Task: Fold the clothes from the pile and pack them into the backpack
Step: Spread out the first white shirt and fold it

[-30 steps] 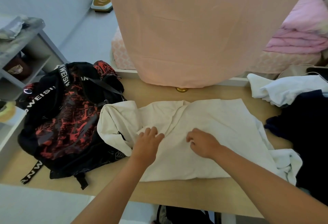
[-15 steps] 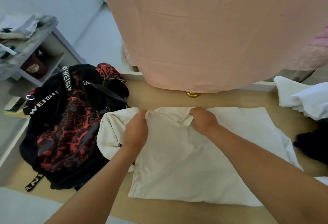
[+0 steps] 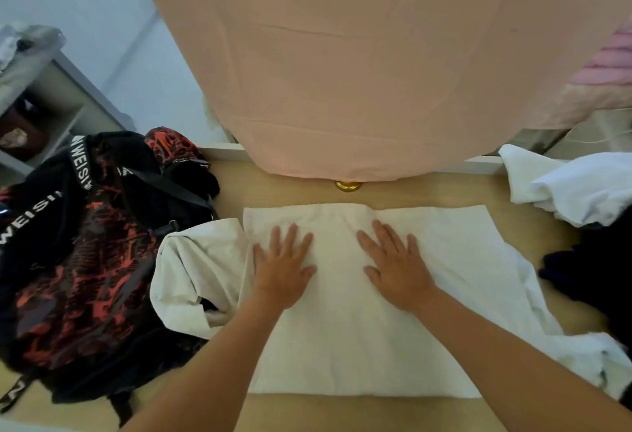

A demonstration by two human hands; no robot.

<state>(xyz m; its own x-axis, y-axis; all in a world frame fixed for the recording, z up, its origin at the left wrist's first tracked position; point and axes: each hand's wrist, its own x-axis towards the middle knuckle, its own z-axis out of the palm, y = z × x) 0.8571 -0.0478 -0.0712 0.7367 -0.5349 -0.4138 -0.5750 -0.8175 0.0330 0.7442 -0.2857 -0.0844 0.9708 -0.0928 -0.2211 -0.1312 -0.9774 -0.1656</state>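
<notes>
A cream-white garment (image 3: 369,339) lies spread flat on the wooden table (image 3: 342,413), its left sleeve (image 3: 198,267) bunched over the edge of the backpack. My left hand (image 3: 282,265) and my right hand (image 3: 395,262) press flat on its upper half, fingers spread, holding nothing. The black and red backpack (image 3: 78,267) lies on its side at the left. More clothes sit at the right: a white piece (image 3: 564,185) and a dark navy one (image 3: 595,267).
A peach-coloured sheet (image 3: 359,65) hangs over the far edge of the table, with a small brass knob (image 3: 348,185) under its hem. A grey shelf unit (image 3: 37,89) stands at the far left. Pink bedding (image 3: 612,59) shows at the upper right.
Both hands let go of the pinched top edge of the cream garment and now lie flat on it. The top edge is now straight and folded over.
</notes>
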